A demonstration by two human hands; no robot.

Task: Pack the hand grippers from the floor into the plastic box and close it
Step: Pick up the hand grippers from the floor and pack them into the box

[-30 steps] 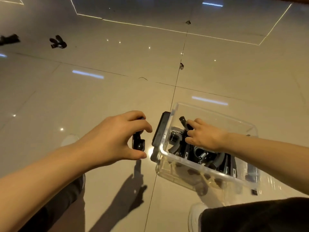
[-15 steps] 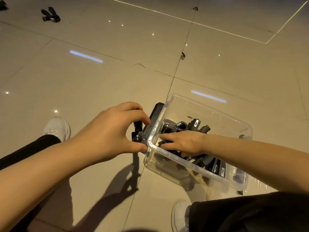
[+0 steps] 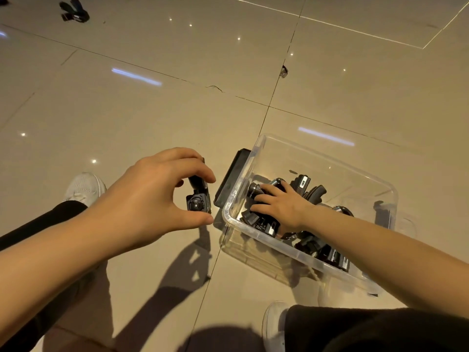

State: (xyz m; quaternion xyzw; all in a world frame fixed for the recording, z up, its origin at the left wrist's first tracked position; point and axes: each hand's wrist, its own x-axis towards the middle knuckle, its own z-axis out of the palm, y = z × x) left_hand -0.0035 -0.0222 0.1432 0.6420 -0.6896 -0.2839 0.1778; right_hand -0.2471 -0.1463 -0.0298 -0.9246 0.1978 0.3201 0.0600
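A clear plastic box (image 3: 327, 154) stands open on the tiled floor at the right, with several black hand grippers (image 3: 330, 255) piled inside. My right hand (image 3: 281, 204) reaches into the box and rests flat on the pile, fingers stretched over the grippers. Just left of the box, my left hand (image 3: 152, 199) holds one black hand gripper (image 3: 199, 199) above the floor, pinched between thumb and fingers. Another black hand gripper (image 3: 73, 12) lies on the floor far off at the top left.
A black latch (image 3: 232, 177) hangs on the box's left end, close to the held gripper. My white shoes (image 3: 85, 186) (image 3: 275, 323) and dark trouser legs flank the bottom of the view. A small chip (image 3: 283, 71) marks the tile joint beyond the box.
My right hand has sunk deeper into the box and spread over the pile. The left hand stays beside the box with its gripper. The view has tilted downward.
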